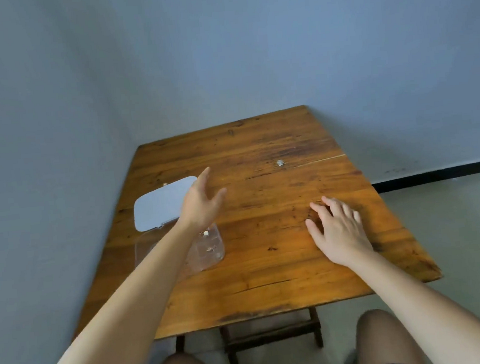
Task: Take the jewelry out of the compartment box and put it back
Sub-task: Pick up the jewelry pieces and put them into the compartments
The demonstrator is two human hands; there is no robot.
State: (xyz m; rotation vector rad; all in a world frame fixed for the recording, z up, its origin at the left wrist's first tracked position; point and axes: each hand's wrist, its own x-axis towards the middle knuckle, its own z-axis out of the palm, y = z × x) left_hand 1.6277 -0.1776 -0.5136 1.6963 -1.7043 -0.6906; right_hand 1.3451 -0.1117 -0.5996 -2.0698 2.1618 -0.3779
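Observation:
A clear plastic compartment box [210, 249] lies on the left side of the wooden table [269, 266], its pale lid [159, 204] flipped back and open. Small jewelry pieces [207, 233] show inside the compartments; my left forearm hides much of the box. My left hand [201, 201] hovers above the lid's right edge, fingers apart and holding nothing. A small silver jewelry piece [280, 163] lies alone on the table, far from both hands. My right hand [337, 228] rests palm down on the table's right part, fingers spread.
The table stands in a corner, with grey walls [52, 111] close on its left and far sides. Its right edge drops to a pale floor [454, 221]. My knees [383, 340] sit under the near edge, beside the table's wooden stretcher [272, 337].

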